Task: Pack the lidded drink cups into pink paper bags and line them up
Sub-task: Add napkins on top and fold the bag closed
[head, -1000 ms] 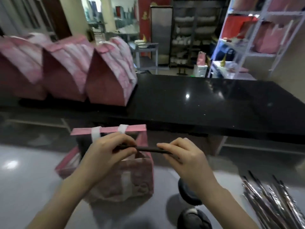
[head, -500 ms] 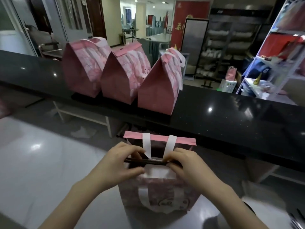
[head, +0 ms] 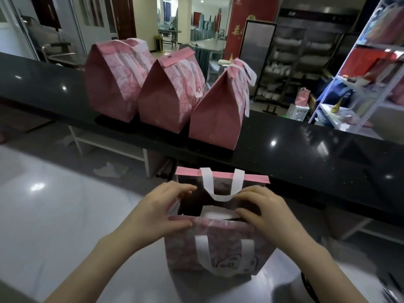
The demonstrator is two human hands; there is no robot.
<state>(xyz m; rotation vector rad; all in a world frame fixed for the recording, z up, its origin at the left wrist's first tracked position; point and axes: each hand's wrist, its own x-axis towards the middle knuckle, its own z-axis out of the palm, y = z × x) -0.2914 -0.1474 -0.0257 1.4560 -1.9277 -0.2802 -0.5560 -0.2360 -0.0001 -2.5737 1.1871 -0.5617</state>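
Open pink paper bag (head: 218,252) stood upright on the pale glossy worktop (head: 65,215), lower centre of frame, with its mouth gaping and its far white handle (head: 220,186) hanging into the opening. Left hand (head: 159,215) pinched the left side of the mouth, thumb on the near rim and fingers curled over the edge. Right hand (head: 269,217) gripped the near rim at right, fingers curled on the paper. The inside was dark, so I could not tell whether a lidded cup sat in there. Three closed pink bags (head: 166,99) stood in a row, touching, on the black counter (head: 306,149) at upper centre. Risks: squeezing the mouth unevenly could crease or tear the rim, the loose handle could get trapped in the fold, and pulling toward the body could tip the bag and whatever is inside.
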